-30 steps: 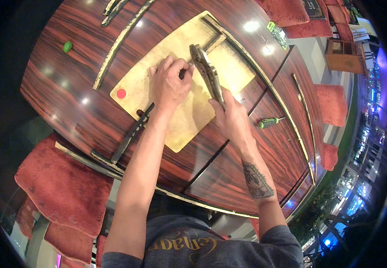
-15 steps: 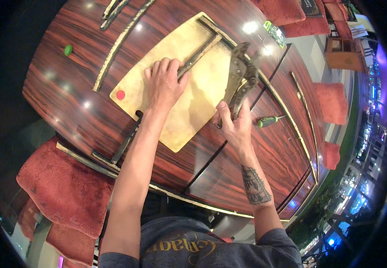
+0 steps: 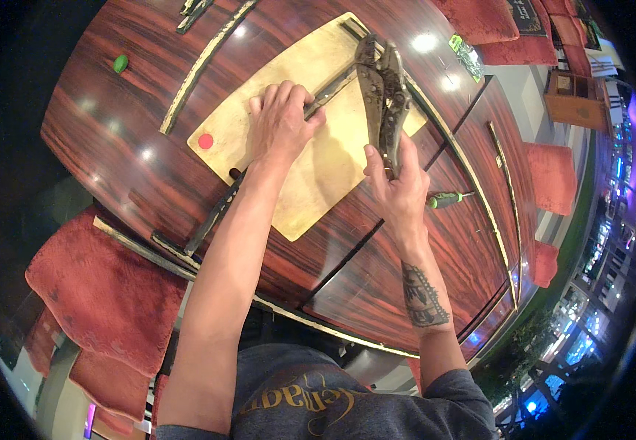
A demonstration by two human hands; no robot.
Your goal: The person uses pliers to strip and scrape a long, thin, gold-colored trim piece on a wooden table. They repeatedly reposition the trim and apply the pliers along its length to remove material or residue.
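Note:
A flat yellowish board (image 3: 314, 194) with a red dot lies on the glossy striped wooden table. Over it, my left hand (image 3: 283, 121) is closed around a narrow dark strip of wood (image 3: 333, 89), pressing it near the board's middle. The strip's far end meets a long, curved, light-edged strip (image 3: 450, 136) by the board's far right corner. In my right hand (image 3: 399, 180) are large, dark metal locking pliers (image 3: 384, 95), jaws pointing away from me and close to that meeting place. The jaws overlap the strips, so I cannot tell whether they touch.
Beside my right hand lies a green-and-black screwdriver (image 3: 446, 199). Another long strip (image 3: 208, 62) and a small green oval object (image 3: 121, 64) are at the left. A clear packet (image 3: 466, 57) rests at the far edge. Red upholstered chairs (image 3: 109, 290) surround the table.
My right hand has moved the pliers up and slightly left, bringing their jaws nearer the strips' meeting place. My left hand keeps its hold on the strip. The whole view has shifted slightly.

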